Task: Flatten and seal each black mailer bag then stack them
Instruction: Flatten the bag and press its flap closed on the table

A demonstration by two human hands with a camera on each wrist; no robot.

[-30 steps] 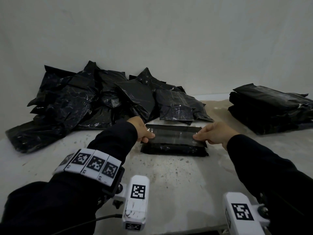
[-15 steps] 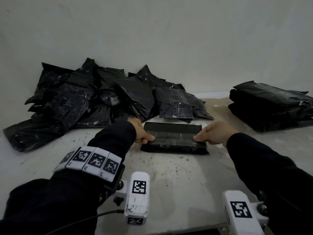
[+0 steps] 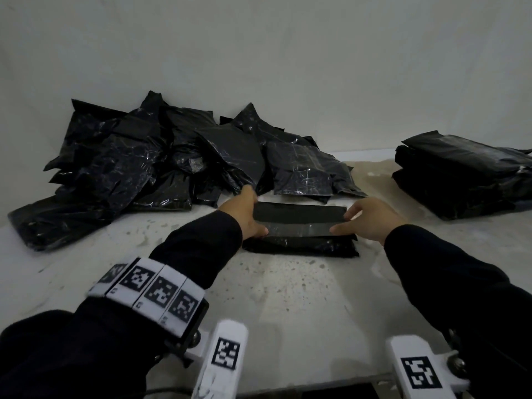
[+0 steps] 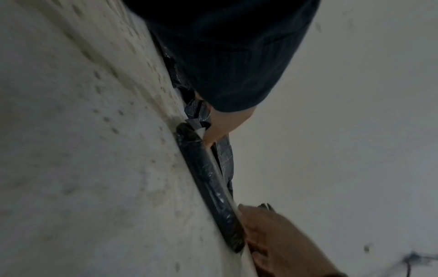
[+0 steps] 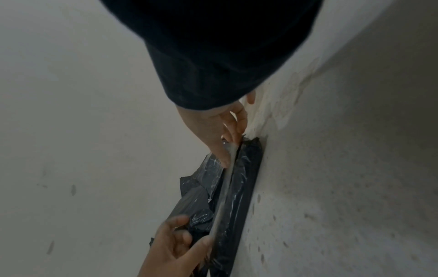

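Head view: we see the mailer bag (image 3: 299,228) at frame centre on the table (image 3: 276,295); left hand (image 3: 249,214) and right hand (image 3: 371,218) pinch its flap ends.
Left wrist view: left fingers (image 4: 213,135) pinch the flap, we think.
Right wrist view: right fingers (image 5: 225,150) pinched on the flap.

Both arms wear dark, near-black long sleeves (image 3: 201,240) with ribbed cuffs ending at the wrists. Behind the left hand (image 3: 249,214), a white band (image 3: 149,289) of square panels printed with black coded markers wraps the forearm. Behind each hand, a white block (image 3: 227,358) with one black square marker juts from a black bracket fixed with round metal screws.
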